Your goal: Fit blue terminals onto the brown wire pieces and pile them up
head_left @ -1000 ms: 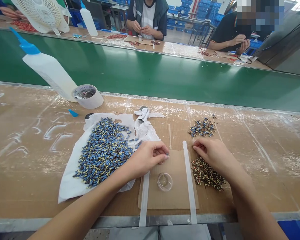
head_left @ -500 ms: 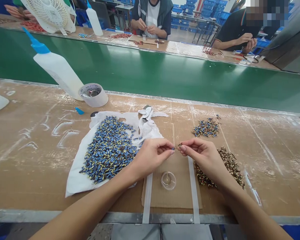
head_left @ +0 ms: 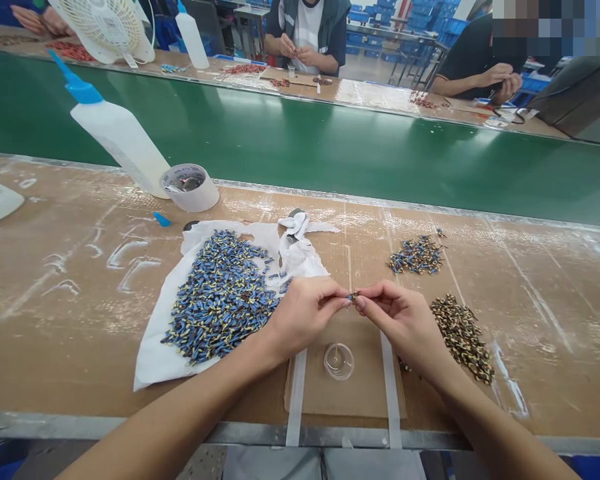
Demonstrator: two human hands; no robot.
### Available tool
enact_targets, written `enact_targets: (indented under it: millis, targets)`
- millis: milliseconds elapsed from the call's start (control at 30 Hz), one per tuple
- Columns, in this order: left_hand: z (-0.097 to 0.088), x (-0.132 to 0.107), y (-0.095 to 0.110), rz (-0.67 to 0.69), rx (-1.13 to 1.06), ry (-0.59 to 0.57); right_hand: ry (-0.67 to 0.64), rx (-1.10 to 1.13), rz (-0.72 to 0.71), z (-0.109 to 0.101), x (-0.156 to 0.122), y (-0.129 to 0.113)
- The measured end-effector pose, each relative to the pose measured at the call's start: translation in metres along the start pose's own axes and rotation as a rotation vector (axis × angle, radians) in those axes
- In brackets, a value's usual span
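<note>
My left hand (head_left: 303,312) and my right hand (head_left: 400,319) meet fingertip to fingertip above a cardboard pad (head_left: 345,380) taped to the bench. Each pinches a tiny part; the two parts touch at the joined piece (head_left: 353,295) between them. A large heap of small blue parts (head_left: 220,297) lies on white plastic just left of my left hand. Dark brown parts (head_left: 460,333) are piled right of my right hand. A small clear round cup (head_left: 339,361) sits on the pad under my hands.
A smaller pile of blue parts (head_left: 416,255) lies farther back right. A white squeeze bottle with blue nozzle (head_left: 115,133) and a tape roll (head_left: 190,188) stand back left. A green conveyor belt (head_left: 330,147) runs across; other people work beyond it, near a white fan (head_left: 105,27).
My right hand left the brown pile with a part and came up to my left hand. The two fingertips, apart half a second ago, now touch.
</note>
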State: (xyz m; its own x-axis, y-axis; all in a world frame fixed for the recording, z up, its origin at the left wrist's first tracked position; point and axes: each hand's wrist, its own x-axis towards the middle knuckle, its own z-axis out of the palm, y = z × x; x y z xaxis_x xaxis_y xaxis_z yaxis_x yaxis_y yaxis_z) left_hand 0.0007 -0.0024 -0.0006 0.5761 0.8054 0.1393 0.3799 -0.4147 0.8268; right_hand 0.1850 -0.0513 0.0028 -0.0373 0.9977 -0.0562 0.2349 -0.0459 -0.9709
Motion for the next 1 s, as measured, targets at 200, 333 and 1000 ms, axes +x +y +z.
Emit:
enact_targets:
  millis: [200, 333, 1000]
  targets:
    - [0.003, -0.002, -0.006, 0.297, 0.312, 0.161, 0.005, -0.005, 0.031, 0.002, -0.002, 0.0]
    - [0.001, -0.003, -0.003, 0.381, 0.5, 0.173, -0.019, 0.05, 0.05, 0.0, -0.001, 0.0]
    - [-0.007, -0.005, 0.001, 0.376, 0.577, 0.032, -0.125, -0.107, -0.133, 0.003, 0.0, 0.012]
